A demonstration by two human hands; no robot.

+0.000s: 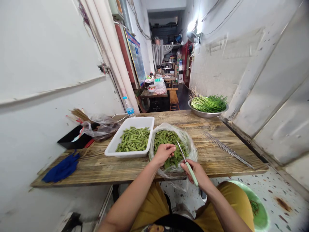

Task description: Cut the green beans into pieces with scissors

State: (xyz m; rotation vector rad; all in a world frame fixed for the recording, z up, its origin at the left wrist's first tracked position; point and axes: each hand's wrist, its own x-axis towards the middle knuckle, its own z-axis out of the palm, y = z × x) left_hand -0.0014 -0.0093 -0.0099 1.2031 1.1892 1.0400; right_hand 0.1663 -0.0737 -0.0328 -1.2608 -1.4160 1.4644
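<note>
My left hand (164, 153) reaches into a clear plastic bag (190, 149) full of green pods (166, 138), fingers curled among them as if pinching one. My right hand (196, 172) is closed round the pale green handle of a pair of scissors (185, 159), whose blades point up over the bag. A white tray (111, 148) to the left of the bag holds more green pods (134, 139). Both stand on a wooden table (217, 154) in front of me.
A metal bowl (205, 113) of long green stalks sits at the far right. Thin metal skewers (227, 149) lie on the right. At left are a blue cloth (61, 169), a black box (72, 138), a bagged bundle (101, 127) and a water bottle (128, 107). A green basin (259, 209) is on the floor.
</note>
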